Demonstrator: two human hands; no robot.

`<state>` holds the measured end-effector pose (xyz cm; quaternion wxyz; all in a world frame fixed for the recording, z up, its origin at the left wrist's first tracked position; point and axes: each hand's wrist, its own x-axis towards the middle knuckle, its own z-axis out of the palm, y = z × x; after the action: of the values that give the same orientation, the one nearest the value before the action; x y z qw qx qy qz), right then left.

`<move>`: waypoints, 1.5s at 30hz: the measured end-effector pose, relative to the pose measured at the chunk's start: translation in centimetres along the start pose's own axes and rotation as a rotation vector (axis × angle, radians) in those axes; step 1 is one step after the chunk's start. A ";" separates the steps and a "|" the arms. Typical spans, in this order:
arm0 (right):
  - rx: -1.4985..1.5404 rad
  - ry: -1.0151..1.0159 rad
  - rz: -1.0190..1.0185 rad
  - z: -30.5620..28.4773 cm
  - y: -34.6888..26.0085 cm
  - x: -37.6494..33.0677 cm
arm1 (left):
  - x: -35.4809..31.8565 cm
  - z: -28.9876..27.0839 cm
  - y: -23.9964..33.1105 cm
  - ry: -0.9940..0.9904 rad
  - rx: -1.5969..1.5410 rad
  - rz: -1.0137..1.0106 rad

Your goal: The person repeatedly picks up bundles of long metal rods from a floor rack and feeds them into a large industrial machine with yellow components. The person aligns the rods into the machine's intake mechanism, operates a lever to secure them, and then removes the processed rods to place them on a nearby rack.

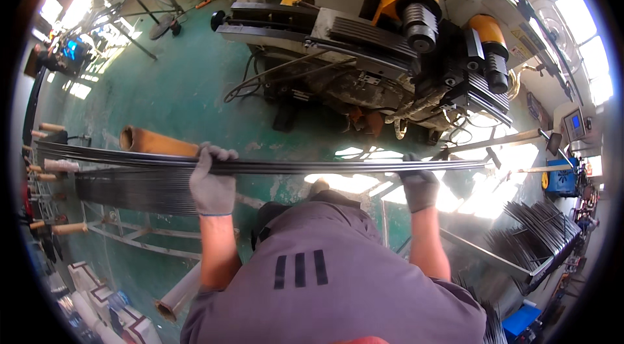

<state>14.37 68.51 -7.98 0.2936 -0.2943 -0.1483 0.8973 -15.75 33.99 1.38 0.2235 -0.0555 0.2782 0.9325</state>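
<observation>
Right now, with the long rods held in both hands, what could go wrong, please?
The rods reach far past the left fingers, so that end might sag or catch the brown tube. They are many and thin, so a looser grip could let some slide out. The machine stands ahead, so a careless turn might hit it.

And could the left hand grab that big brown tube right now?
Probably not straight away: the left hand is closed around the long dark rods. The brown tube looks close, just beyond them, so if that hand were free, it might reach.
</observation>
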 end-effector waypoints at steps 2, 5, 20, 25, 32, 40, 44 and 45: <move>0.240 0.087 0.029 6.0 3.5 0.3 | 1.4 3.7 -3.9 -0.049 0.013 -0.096; 0.206 0.178 -0.053 5.8 3.0 4.3 | 4.6 7.5 -5.1 -0.174 0.024 -0.208; 0.135 0.506 -0.665 13.8 -6.2 15.3 | 32.2 8.3 2.4 -0.266 0.123 -0.168; -0.217 0.357 -0.609 16.7 -5.9 18.8 | 35.2 9.6 -2.5 -0.117 0.115 -0.287; -0.326 0.195 -0.685 12.2 -6.0 26.3 | 32.6 12.2 -9.7 -0.156 0.064 -0.582; 0.115 0.435 -0.577 16.3 -7.4 26.3 | 36.8 10.1 -6.7 -0.094 0.015 -0.451; 0.058 0.507 -0.595 17.0 -6.5 26.2 | 37.9 10.0 -5.8 0.091 0.114 -0.320; 0.030 0.532 -0.568 17.9 -6.3 25.2 | 37.9 9.7 -6.1 0.095 0.129 -0.306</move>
<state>-10.38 87.28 -2.33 0.5629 -0.4594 -0.1297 0.6747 -46.67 58.44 -2.16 0.3523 -0.1268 0.3360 0.8642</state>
